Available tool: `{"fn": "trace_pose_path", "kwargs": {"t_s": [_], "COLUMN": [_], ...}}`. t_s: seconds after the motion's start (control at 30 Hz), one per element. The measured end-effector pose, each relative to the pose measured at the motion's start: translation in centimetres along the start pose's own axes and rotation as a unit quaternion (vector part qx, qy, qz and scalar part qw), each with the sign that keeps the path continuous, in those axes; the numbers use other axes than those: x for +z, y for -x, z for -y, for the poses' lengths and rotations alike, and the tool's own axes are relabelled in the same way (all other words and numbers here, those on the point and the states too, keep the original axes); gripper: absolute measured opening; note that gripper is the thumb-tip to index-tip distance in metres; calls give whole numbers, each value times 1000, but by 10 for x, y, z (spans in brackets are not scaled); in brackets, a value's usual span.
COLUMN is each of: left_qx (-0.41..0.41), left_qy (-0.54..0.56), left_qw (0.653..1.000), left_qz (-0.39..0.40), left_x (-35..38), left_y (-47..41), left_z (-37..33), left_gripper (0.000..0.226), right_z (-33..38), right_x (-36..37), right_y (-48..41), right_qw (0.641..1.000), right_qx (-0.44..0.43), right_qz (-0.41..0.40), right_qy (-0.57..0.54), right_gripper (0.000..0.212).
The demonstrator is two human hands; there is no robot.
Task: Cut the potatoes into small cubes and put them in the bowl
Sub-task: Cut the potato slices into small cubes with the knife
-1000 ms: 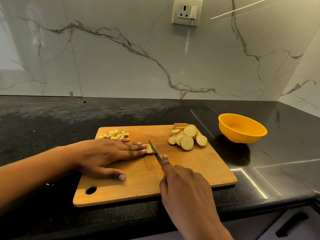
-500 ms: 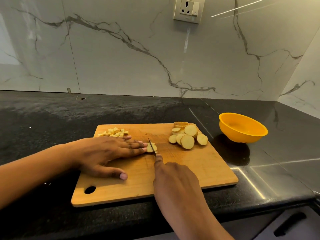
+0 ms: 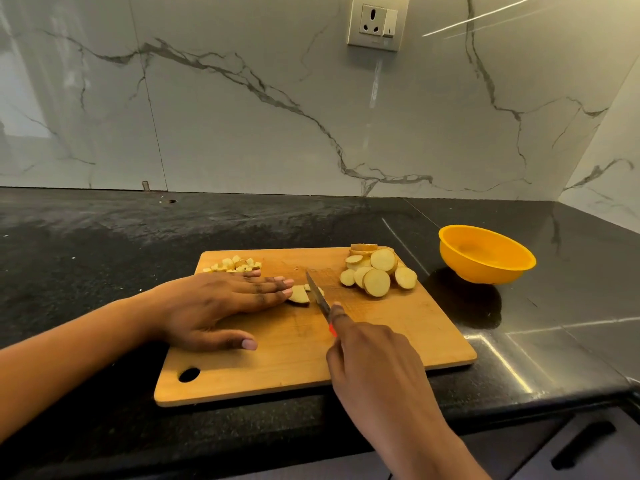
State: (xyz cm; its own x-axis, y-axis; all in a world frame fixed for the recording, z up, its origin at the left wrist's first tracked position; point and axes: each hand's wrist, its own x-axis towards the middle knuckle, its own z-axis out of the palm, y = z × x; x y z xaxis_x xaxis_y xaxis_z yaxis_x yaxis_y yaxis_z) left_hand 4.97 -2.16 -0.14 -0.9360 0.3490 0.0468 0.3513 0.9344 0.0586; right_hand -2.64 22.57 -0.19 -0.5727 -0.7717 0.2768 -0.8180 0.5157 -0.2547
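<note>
A wooden cutting board (image 3: 398, 344) lies on the black counter. My left hand (image 3: 214, 303) lies flat on the board, its straight fingertips pressing a potato slice (image 3: 299, 294). My right hand (image 3: 374, 362) grips a knife (image 3: 318, 294) with an orange-red handle, index finger along the blade's back; the blade cuts down through that slice. A pile of round potato slices (image 3: 377, 273) sits at the board's far right. Small potato cubes (image 3: 235, 265) are heaped at the far left corner. An orange bowl (image 3: 485, 254) stands right of the board, with nothing visible inside.
A marble backsplash rises behind the counter, with a wall socket (image 3: 377, 22) above the board. The counter's front edge runs just below the board, and a dark drawer handle (image 3: 581, 445) shows at the lower right. The wall corner closes in beyond the bowl.
The knife blade has moved left into the potato slice under my left fingertips and worked through it. My left hand stays flat in place.
</note>
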Motion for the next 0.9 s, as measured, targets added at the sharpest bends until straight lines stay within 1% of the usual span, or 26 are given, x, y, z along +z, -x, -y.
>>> {"fn": "trace_pose_path", "kwargs": {"t_s": [0.13,0.23,0.37,0.43,0.53,0.6,0.67,0.77,0.9], "left_qx": [-13,-12,-22,-23,-22,-24,-24,-17,-13], "left_qy": [2,-8,-7,-1,4,8,6,2,-7], "left_qw": [1000,999,999,999,999,999,999,999,999], "left_qz": [15,32,44,45,44,45,45,42,29], "left_x": [1,1,1,1,1,1,1,2,3], "left_y": [-1,-3,-4,-4,-4,-4,-4,-4,-4], "left_z": [2,4,5,4,5,5,5,5,7], "left_gripper": [63,62,70,72,72,72,71,68,65], "right_z": [6,12,16,21,29,33,31,24,20], "right_x": [2,7,12,13,12,9,7,6,2], "right_y": [1,0,-3,-5,-15,-22,-24,-12,8], "right_qw": [1000,1000,998,996,992,988,988,991,992], "right_qx": [-9,-17,-26,-28,-31,-30,-33,-40,-36], "right_qz": [-11,-3,8,29,84,117,120,95,112], "right_qy": [7,22,55,75,92,91,88,90,52], "right_gripper": [53,54,56,57,58,54,50,57,60]}}
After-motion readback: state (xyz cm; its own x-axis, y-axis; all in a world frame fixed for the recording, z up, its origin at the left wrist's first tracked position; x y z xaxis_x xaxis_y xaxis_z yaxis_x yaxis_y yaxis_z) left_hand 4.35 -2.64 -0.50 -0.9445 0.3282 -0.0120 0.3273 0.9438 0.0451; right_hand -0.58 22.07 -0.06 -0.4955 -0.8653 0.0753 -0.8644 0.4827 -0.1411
